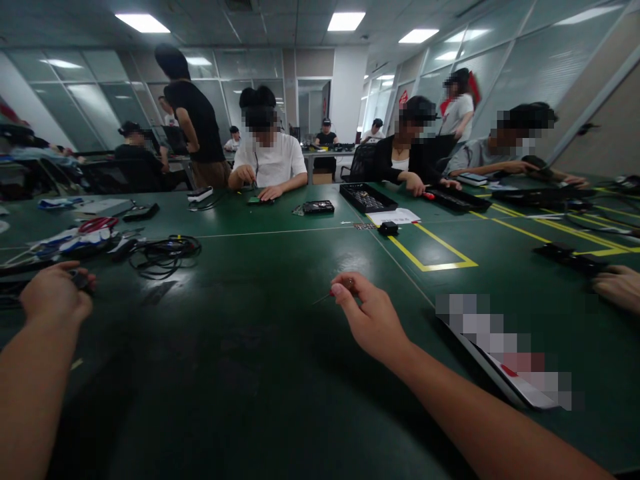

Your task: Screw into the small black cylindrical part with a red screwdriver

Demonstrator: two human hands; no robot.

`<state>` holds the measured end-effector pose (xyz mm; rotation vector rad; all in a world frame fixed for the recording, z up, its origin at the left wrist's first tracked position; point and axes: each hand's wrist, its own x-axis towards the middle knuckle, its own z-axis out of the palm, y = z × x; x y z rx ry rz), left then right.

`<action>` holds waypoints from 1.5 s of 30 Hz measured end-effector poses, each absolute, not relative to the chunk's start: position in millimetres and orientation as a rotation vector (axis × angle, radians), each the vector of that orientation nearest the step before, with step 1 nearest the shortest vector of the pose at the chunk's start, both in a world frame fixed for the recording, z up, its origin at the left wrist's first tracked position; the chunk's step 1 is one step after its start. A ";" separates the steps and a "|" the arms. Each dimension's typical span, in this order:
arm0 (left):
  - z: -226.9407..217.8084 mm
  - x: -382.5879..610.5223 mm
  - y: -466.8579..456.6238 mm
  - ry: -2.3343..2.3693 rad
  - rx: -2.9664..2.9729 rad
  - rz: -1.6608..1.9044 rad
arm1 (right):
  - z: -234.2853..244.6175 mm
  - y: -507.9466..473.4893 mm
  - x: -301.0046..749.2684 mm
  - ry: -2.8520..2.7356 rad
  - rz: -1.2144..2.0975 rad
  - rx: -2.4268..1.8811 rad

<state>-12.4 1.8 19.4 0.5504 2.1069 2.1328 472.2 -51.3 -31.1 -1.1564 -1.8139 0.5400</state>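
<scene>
My right hand [373,317] is raised over the middle of the green table [240,373]. Its thumb and fingers pinch a small screwdriver [323,299] with a red part at the grip, and the thin shaft points left and slightly down. My left hand [53,293] is at the far left, with its fingers curled round a dark object [80,279] that is mostly covered, so its kind is unclear. Just beyond that hand lies a heap of tools and cables, including a coil of black cable [165,255].
A red cable coil [99,225] lies at the left. Ahead are a black parts tray [367,198], a black device [319,207] and a small black block [389,229]. A blurred-out booklet [500,357] lies right of my forearm. Co-workers sit across the table; another person's hand [620,287] reaches in at right.
</scene>
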 end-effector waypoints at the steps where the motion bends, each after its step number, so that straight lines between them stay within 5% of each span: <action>1: 22.6 -5.3 4.4 2.052 0.405 2.092 | -30.8 -51.6 472.1 -1.809 0.535 -1.160; 6: 22.4 59.5 12.9 1.474 0.589 2.089 | -32.5 -50.6 471.6 -1.764 0.563 -1.167; 17: -33.5 259.5 -22.2 0.862 1.105 1.292 | -33.8 -46.5 474.6 -1.556 0.593 -1.150; 28: -74.1 278.5 -28.0 1.057 1.769 1.088 | -29.9 -56.0 471.5 -1.568 0.624 -1.063; 45: -81.5 274.4 -23.0 1.124 1.828 1.172 | -37.0 -52.0 473.9 -1.624 0.613 -1.064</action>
